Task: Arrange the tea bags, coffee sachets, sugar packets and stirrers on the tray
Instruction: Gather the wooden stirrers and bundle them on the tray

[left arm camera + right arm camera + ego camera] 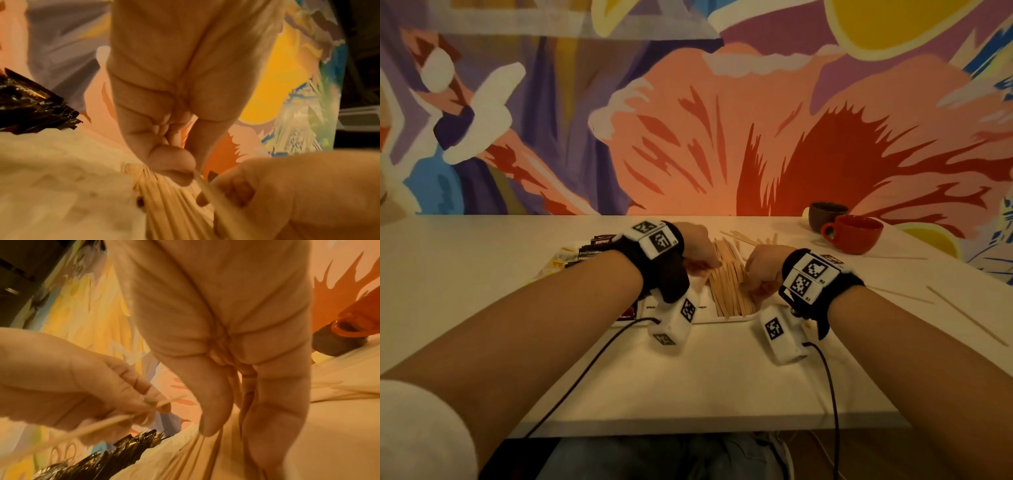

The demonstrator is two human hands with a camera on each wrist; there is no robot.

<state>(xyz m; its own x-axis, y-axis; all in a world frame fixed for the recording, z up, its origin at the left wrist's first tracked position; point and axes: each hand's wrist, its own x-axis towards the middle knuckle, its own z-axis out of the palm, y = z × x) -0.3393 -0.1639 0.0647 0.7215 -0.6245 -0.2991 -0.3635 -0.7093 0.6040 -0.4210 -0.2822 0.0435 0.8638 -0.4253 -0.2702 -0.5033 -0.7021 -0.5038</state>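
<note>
A heap of wooden stirrers fills the right end of the white tray. My left hand pinches a single stirrer between thumb and fingertips just above the heap's left side. On the heap's right side my right hand curls its thumb and fingers down around a bunch of stirrers. Black coffee sachets stand at the tray's left, with yellow tea bags beside them. White sugar packets lie mostly hidden under my left wrist.
A red cup and a dark cup stand at the back right of the table. Loose stirrers lie on the table right of the tray, and a few more behind it. A painted wall rises behind the table.
</note>
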